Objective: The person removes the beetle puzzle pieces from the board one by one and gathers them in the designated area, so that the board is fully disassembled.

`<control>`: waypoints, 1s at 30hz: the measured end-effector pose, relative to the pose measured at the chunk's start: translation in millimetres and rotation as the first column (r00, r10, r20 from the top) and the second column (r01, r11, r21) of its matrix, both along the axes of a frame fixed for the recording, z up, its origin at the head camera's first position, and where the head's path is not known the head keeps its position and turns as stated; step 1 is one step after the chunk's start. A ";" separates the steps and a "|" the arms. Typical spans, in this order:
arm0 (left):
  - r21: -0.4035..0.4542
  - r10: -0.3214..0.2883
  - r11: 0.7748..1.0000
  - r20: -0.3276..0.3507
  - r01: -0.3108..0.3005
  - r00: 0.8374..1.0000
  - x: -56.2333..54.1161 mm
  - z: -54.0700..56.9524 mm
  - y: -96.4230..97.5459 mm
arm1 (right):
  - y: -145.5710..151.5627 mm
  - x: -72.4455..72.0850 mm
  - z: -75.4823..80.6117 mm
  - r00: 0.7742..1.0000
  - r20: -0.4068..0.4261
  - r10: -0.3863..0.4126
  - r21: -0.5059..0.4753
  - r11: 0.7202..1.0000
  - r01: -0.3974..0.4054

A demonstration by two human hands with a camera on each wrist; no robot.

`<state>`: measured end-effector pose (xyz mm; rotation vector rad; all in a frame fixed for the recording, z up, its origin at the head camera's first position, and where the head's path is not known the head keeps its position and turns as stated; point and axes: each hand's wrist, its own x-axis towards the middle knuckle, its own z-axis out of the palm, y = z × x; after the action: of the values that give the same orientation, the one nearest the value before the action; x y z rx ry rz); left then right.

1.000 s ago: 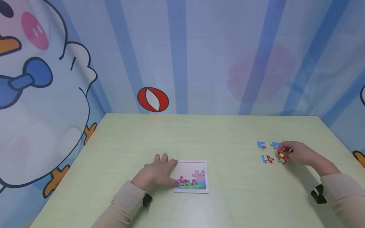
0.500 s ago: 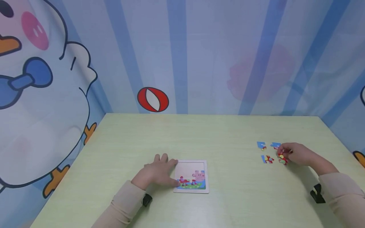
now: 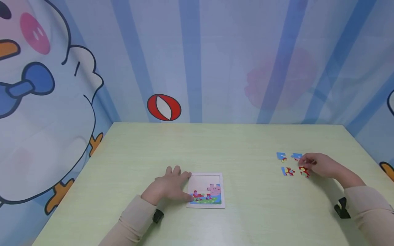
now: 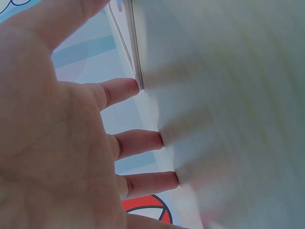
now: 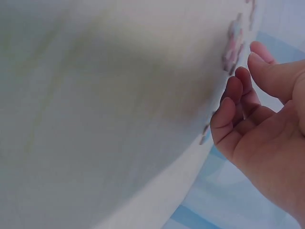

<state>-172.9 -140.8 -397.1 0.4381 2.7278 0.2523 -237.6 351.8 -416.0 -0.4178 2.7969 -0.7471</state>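
My left hand lies spread at the left side of a white-framed jigsaw tray. Thumb and index touch the tray's left edge, and the left wrist view has a fingertip at its corner. A cartoon picture fills the tray's lower part, with a pink pig's head at the right. My right hand hovers low over the loose pieces, fingers loosely bent. A red and yellow jigsaw piece lies just below its fingertips; the right wrist view has this piece beside the thumb, with a gap.
Several loose pieces sit together on the right: a blue corner piece, another blue piece and a blue-red one. The pale table ends at a printed curtain behind. Each wrist carries a black camera mount.
The red and yellow piece, tilted up in my right fingers a second ago, has turned and now lies flat. My left hand and the tray have stayed put.
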 end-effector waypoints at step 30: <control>0.004 -0.008 1.000 -0.004 0.008 1.000 -1.7 -1.8 -1.2 | -94.4 11.9 52.5 0.981 -0.079 0.179 -0.173 0.966 -0.190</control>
<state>-174.6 -141.9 -398.8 0.4517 2.7295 0.2548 -225.8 257.4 -363.5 -0.7350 2.7067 -0.9611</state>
